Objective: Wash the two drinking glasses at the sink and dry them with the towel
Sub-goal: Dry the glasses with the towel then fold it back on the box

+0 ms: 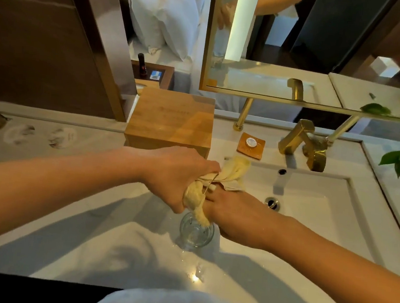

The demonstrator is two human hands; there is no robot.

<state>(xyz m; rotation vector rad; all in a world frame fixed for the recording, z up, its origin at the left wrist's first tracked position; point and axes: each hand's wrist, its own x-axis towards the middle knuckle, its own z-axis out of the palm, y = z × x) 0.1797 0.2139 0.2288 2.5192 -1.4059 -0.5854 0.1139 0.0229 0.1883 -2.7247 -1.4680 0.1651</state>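
Asker: While both hands are raised over the white counter [89, 226], what is held in them?

Describer: A yellow towel [235, 170] is gripped by the left hand [179, 173], whose fingers are curled tightly round it. One drinking glass [212, 180] is wrapped in the cloth; only a thin clear edge is seen. The right hand [236, 216] is pressed against the towel from below. Its fingers are hidden, so its grip cannot be told.

Asker: Where is the other glass placed?

Describer: The second drinking glass [196, 231] is stood upright on the counter, directly beneath the hands, just beside the left edge of the sink basin [322, 212]. A gold faucet [302, 143] is mounted behind the basin.
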